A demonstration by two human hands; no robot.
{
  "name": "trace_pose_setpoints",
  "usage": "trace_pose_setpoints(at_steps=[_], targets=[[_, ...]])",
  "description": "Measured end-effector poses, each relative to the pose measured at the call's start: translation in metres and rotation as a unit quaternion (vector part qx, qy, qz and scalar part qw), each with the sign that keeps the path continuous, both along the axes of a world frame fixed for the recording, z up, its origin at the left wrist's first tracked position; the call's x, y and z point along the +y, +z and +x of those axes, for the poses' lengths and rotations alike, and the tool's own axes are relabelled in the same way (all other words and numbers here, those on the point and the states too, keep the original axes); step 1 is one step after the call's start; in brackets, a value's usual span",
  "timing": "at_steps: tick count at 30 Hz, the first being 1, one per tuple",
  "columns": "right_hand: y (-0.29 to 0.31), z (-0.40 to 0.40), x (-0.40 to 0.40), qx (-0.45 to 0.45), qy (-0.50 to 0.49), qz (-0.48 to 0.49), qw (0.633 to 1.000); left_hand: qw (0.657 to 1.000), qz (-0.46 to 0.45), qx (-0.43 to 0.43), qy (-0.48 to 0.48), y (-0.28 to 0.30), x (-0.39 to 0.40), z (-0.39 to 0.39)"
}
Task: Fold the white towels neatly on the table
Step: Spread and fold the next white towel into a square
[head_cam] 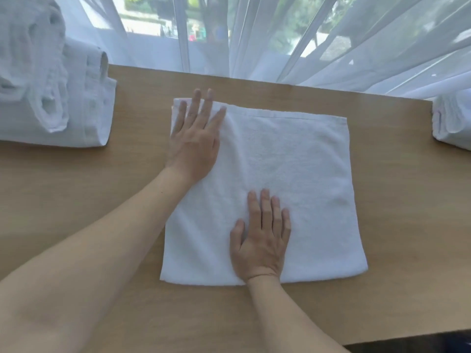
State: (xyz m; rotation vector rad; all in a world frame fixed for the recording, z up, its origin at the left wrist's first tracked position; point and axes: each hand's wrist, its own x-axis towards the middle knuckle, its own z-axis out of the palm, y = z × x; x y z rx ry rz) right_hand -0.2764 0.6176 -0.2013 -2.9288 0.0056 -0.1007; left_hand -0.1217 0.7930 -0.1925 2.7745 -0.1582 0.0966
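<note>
A towel [293, 179] lay flat at the middle of the counter [76, 189], apparently folded once into a near square; further folds looked still to come. The left hand [195, 138] pressed its ten o'clock corner, fingers straight and apart. The right hand [260, 240] lay flat near the six o'clock edge. A pile [51, 93] sat at nine o'clock, another towel stack [453, 121] at three, curtains [280, 42] at twelve; nothing blocked the work.

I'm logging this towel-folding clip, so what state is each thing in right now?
White terry towel in the middle: folded, lying flat on the table.
Left hand: open, flat on the towel's far left corner.
Right hand: open, flat on its near edge.
Pile of white towels at left: rolled and folded, stacked.
White towel at right edge: folded, partly out of view.
Sheer white curtain: drawn.
</note>
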Motion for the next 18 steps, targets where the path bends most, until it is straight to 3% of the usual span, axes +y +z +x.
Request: trace_pose_setpoints(at_steps=[3, 7, 12, 18], targets=[[0.003, 0.000, 0.001, 0.009, -0.006, 0.011, 1.000, 0.997, -0.040, 0.052, -0.044, 0.000, -0.023, -0.070], [0.004, -0.001, 0.002, 0.018, -0.011, 0.028, 0.999, 0.996, 0.028, 0.082, -0.026, -0.007, -0.034, -0.163], [0.007, -0.005, 0.000, 0.032, -0.011, 0.061, 0.998, 0.995, 0.027, 0.096, 0.012, -0.004, -0.018, -0.222], [0.022, -0.023, -0.021, 0.003, -0.014, 0.241, 0.970, 0.995, 0.004, 0.055, -0.079, 0.003, 0.014, -0.266]])
